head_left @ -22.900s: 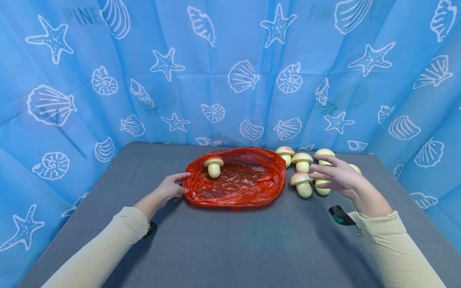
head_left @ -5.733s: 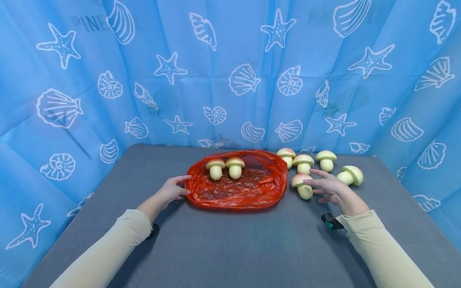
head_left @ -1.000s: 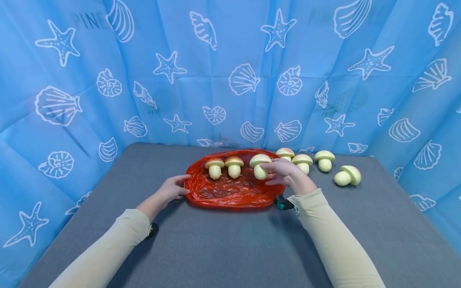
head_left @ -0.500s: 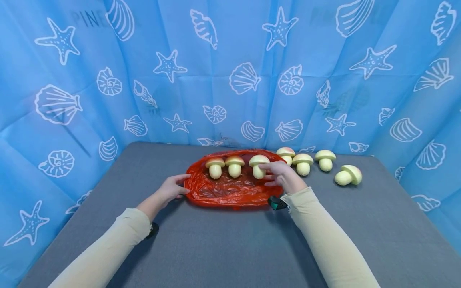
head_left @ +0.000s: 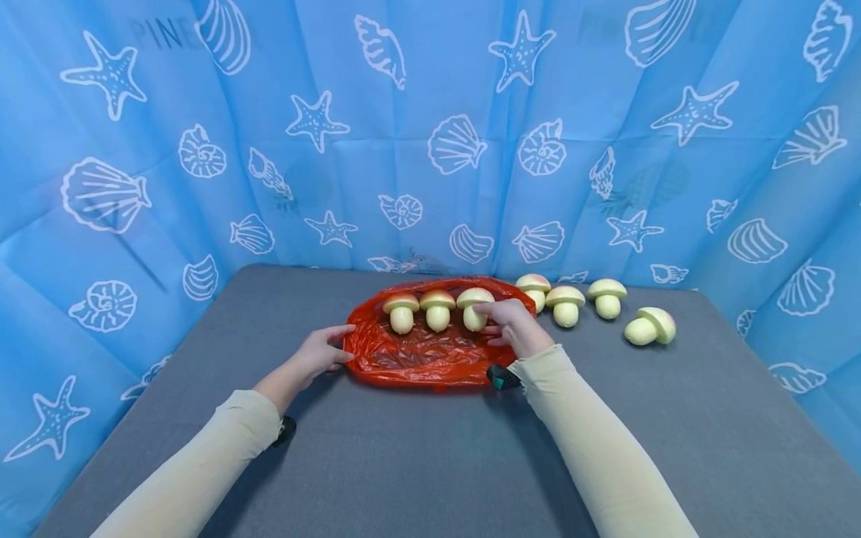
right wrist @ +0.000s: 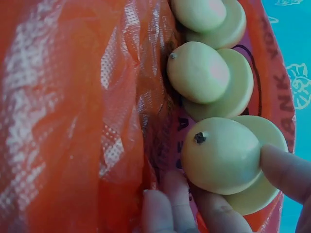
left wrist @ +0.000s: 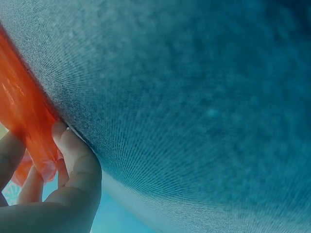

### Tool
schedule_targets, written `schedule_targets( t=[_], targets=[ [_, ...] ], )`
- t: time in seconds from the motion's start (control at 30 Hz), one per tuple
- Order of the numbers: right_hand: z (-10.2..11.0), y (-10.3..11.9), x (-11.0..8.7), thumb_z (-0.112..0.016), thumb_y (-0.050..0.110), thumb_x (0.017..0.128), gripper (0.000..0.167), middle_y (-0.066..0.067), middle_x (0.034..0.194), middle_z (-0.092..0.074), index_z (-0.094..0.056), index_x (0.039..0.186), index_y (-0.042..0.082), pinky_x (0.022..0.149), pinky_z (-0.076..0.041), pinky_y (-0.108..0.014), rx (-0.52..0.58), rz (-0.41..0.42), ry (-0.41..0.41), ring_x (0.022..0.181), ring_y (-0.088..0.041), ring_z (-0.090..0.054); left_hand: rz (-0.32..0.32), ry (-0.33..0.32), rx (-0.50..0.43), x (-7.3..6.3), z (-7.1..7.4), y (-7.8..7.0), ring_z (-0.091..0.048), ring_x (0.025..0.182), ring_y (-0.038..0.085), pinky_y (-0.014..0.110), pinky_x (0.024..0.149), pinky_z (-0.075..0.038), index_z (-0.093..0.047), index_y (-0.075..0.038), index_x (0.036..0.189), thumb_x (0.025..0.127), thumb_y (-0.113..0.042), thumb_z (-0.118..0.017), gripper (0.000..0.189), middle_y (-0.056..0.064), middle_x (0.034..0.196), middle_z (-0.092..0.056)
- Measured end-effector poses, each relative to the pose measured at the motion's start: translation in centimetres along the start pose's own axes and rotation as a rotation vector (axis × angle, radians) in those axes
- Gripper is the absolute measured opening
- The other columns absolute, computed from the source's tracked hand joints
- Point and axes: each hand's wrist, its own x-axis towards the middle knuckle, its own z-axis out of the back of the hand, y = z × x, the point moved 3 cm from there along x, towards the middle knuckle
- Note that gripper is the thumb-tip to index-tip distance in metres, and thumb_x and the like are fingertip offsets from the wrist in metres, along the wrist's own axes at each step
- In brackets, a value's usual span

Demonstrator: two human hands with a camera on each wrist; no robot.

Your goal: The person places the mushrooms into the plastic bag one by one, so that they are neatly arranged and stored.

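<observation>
A red plastic bag (head_left: 417,366) lies with its mouth open on the grey table. My left hand (head_left: 312,357) holds the bag's left edge, its thumb and fingers on either side of the film in the left wrist view. Inside the bag, my right hand (head_left: 514,326) pinches a pale toy mushroom (right wrist: 221,155) between thumb and fingers. Its cap points to the back. Left of it, in a row, are two more toy mushrooms, a middle one (head_left: 437,312) and a left one (head_left: 401,314). The right hand's fingers partly hide the held mushroom's stem.
Right of the bag sit several more toy mushrooms: one (head_left: 534,288) partly behind the bag's rim, one (head_left: 566,305) in front of it, one (head_left: 608,299) farther right and one (head_left: 651,327) tipped sideways. A blue shell-print curtain (head_left: 430,134) encloses the table (head_left: 403,463).
The right hand has taken one mushroom from the right-hand group and carried it left into the bag, beside the others. Earlier, the bag held one, then two mushrooms. The left hand stays put.
</observation>
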Motion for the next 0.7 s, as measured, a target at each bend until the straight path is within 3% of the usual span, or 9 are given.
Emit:
schedule_targets(
  t=[0.27, 0.43, 0.7],
  targets=[
    [0.1, -0.5, 2.8, -0.069, 0.016, 0.090, 0.065, -0.019, 0.127, -0.052, -0.036, 0.143, -0.001, 0.085, -0.053, -0.047, -0.020, -0.034, -0.035, 0.101, -0.033, -0.061, 0.002, 0.002, -0.001, 0.0, 0.0, 0.0, -0.038, 0.131, 0.041, 0.051, 0.096, -0.044, -0.038, -0.007, 0.149, 0.093, -0.001, -0.058, 0.060, 0.024, 0.149, -0.035],
    [-0.4, -0.5, 1.6, -0.062, 0.017, 0.094, 0.058, -0.016, 0.135, -0.046, -0.038, 0.143, -0.001, 0.094, -0.048, -0.047, -0.036, -0.041, -0.052, 0.110, -0.033, -0.056, 0.001, 0.011, -0.005, 0.0, 0.0, 0.0, -0.037, 0.132, 0.041, 0.051, 0.097, -0.043, -0.037, -0.007, 0.149, 0.093, -0.001, -0.058, 0.060, 0.024, 0.150, -0.034],
    [-0.7, -0.5, 0.7, -0.058, 0.021, 0.096, 0.058, -0.016, 0.141, -0.044, -0.037, 0.145, -0.001, 0.089, -0.047, -0.043, -0.085, -0.041, -0.061, 0.113, -0.033, -0.052, -0.015, 0.013, -0.007, 0.1, 0.0, 0.1, -0.040, 0.130, 0.039, 0.049, 0.094, -0.045, -0.036, -0.006, 0.150, 0.093, 0.000, -0.058, 0.061, 0.024, 0.151, -0.033]
  ],
)
